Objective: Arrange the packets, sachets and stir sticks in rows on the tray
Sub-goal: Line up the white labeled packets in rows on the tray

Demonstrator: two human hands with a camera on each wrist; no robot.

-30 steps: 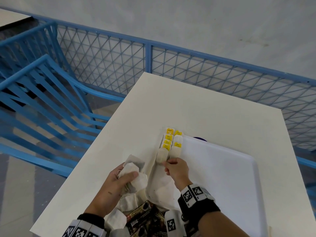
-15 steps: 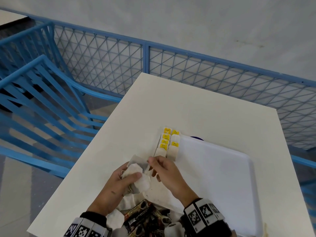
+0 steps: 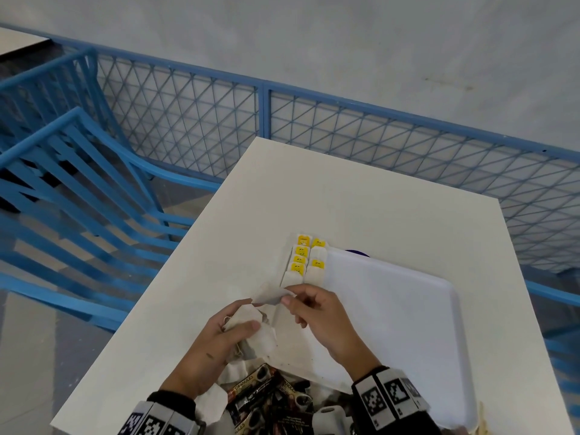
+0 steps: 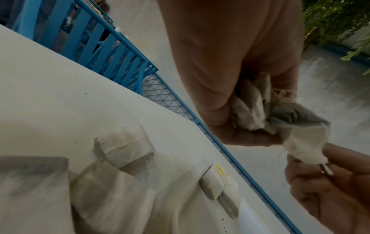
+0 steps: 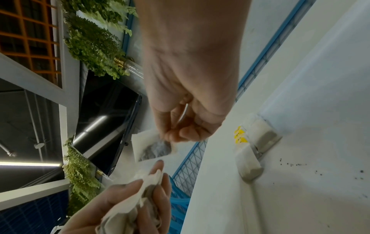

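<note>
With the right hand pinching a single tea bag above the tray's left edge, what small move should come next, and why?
Probably lower that tea bag onto the tray at the near end of the two rows of tea bags. The right hand pinches it just short of the rows, while the left hand grips a bunch of tea bags waiting to be placed.
</note>
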